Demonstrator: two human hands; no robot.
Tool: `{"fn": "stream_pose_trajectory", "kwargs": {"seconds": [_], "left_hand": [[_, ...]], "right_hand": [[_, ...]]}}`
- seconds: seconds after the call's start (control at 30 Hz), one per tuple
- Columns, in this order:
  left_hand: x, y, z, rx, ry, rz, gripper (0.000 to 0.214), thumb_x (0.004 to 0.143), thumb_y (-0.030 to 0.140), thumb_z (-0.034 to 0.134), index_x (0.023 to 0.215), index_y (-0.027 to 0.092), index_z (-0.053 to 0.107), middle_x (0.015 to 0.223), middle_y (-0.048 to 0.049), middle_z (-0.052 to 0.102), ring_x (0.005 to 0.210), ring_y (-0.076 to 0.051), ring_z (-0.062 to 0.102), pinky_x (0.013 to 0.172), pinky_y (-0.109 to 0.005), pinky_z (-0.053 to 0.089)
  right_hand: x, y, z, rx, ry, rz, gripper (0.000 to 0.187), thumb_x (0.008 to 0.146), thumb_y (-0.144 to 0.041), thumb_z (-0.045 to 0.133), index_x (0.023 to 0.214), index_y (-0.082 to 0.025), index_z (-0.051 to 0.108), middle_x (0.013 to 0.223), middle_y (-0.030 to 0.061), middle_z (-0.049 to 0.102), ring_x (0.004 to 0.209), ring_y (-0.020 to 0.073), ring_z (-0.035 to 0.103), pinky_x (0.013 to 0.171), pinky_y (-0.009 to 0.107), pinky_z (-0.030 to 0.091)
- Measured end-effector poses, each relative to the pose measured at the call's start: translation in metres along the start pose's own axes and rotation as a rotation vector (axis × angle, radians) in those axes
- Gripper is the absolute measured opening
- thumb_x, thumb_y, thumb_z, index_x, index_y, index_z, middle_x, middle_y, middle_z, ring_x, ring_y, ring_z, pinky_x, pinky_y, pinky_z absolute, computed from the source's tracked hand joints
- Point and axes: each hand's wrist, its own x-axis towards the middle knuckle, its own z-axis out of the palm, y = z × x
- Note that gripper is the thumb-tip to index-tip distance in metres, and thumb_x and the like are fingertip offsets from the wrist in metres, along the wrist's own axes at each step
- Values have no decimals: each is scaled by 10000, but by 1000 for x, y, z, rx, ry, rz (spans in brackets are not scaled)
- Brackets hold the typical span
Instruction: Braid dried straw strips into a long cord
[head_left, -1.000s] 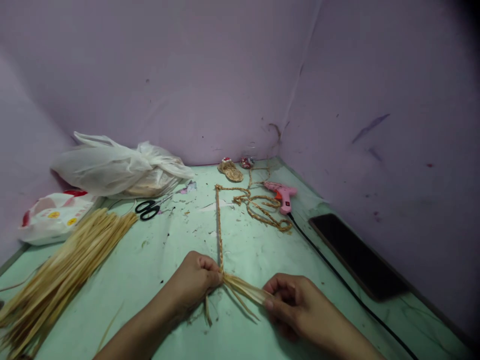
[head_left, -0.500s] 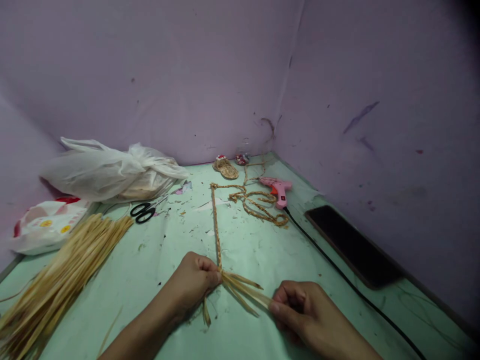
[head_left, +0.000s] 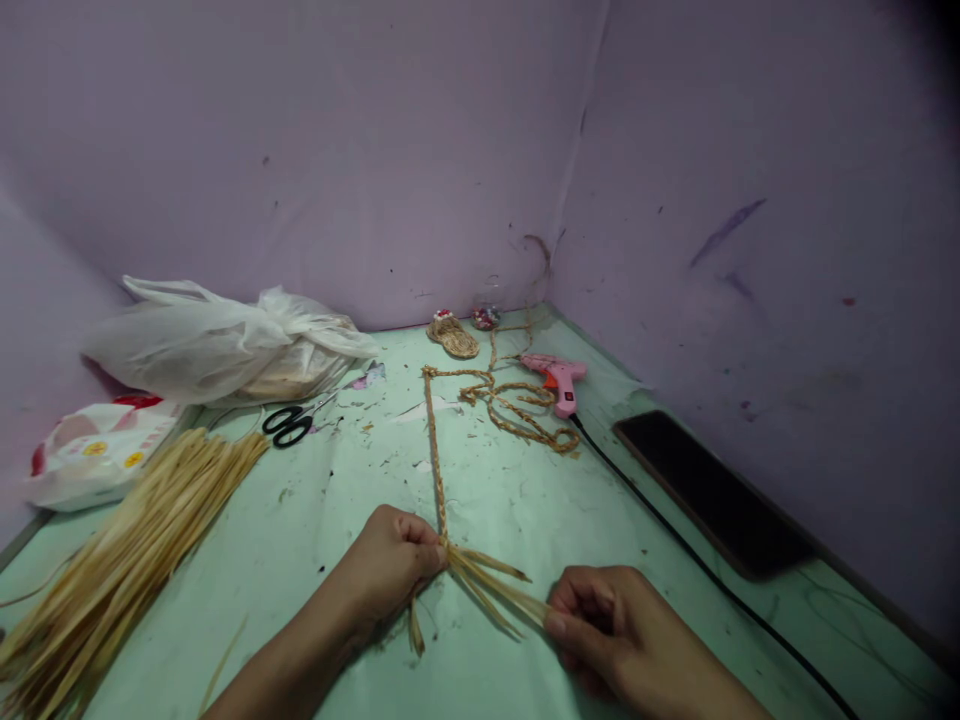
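A thin plaited cord (head_left: pixel 436 455) of tan plant fibre runs toward me down the green table. At its near end my left hand (head_left: pixel 401 555) pinches the braid between thumb and fingers. Loose flat strands (head_left: pixel 491 572) fan out to the right from that pinch, and one short end hangs below the left hand. My right hand (head_left: pixel 600 625) is closed on the tip of one strand, which stretches straight between the two hands. Farther off, the rest of the cord (head_left: pixel 517 425) lies in loops beside a pink glue gun (head_left: pixel 562 380).
A bundle of dry fibre strips (head_left: pixel 142 550) lies on the left, with black-handled scissors (head_left: pixel 289 425) and plastic bags (head_left: pixel 232 340) behind it. A dark phone (head_left: pixel 709 490) and the glue gun's cable (head_left: pixel 675 550) are at right. Small woven slippers (head_left: pixel 454 335) sit by the wall.
Almost nothing differs. The whole view has shifted slightly, and both hands keep their hold on the braid and the strand.
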Motion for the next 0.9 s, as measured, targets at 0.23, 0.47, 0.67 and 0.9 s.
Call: {"fn": "stream_pose_trajectory", "kwargs": {"seconds": [0.23, 0.47, 0.67, 0.9], "left_hand": [[2, -2, -1, -2, -5, 1, 118, 528, 188, 481, 423, 141, 454, 305, 64, 316, 294, -24, 198, 366, -199, 96], [2, -3, -2, -26, -13, 11, 129, 520, 205, 516, 422, 137, 466, 305, 68, 304, 305, -23, 201, 363, -196, 102], [-1, 2, -1, -53, 3, -3, 139, 518, 187, 499, 397, 144, 446, 287, 67, 300, 282, -20, 186, 347, -196, 93], [-1, -3, -5, -135, -52, 52, 107, 503, 204, 495, 419, 141, 473, 295, 59, 331, 267, -23, 202, 329, -200, 87]], "right_hand": [[0, 0, -1, 11, -17, -7, 219, 684, -336, 536, 582, -159, 458, 457, -34, 441, 392, 60, 382, 397, 183, 277], [1, 2, -1, 2, -31, 5, 209, 698, -331, 535, 598, -157, 475, 468, -32, 456, 397, 67, 391, 403, 190, 287], [-7, -20, -21, -366, 172, -169, 200, 659, -349, 604, 761, -186, 661, 756, 60, 644, 712, 184, 557, 644, 254, 422], [32, -72, 7, -460, 66, -348, 291, 741, -236, 458, 943, -149, 649, 888, 68, 649, 791, 174, 559, 723, 255, 405]]}}
